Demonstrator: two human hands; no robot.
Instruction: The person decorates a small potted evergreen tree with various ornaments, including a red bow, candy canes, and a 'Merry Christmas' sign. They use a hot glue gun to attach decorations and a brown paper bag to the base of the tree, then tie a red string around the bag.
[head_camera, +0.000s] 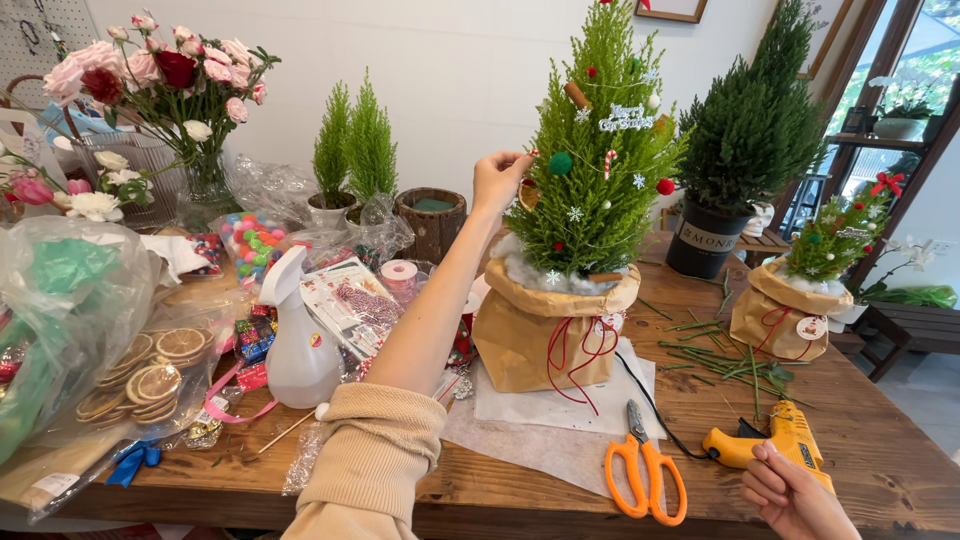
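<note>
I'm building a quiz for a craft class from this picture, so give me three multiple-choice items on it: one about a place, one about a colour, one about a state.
1. Where do the scissors lie?
A. on the wooden table in front of the wrapped tree
B. inside the wicker basket
C. on the white spray bottle

2. What colour are the scissors' handles?
A. blue
B. orange
C. black

3. What is the left hand doing?
A. resting flat on the table
B. holding the spray bottle
C. raised to the branches of the decorated tree

Answers:
1. A: they lie on the table, just before the tree's brown paper wrap.
2. B: both handle loops are bright orange.
3. C: its fingers touch the tree's left side, while the right hand rests by the yellow glue gun.
</note>
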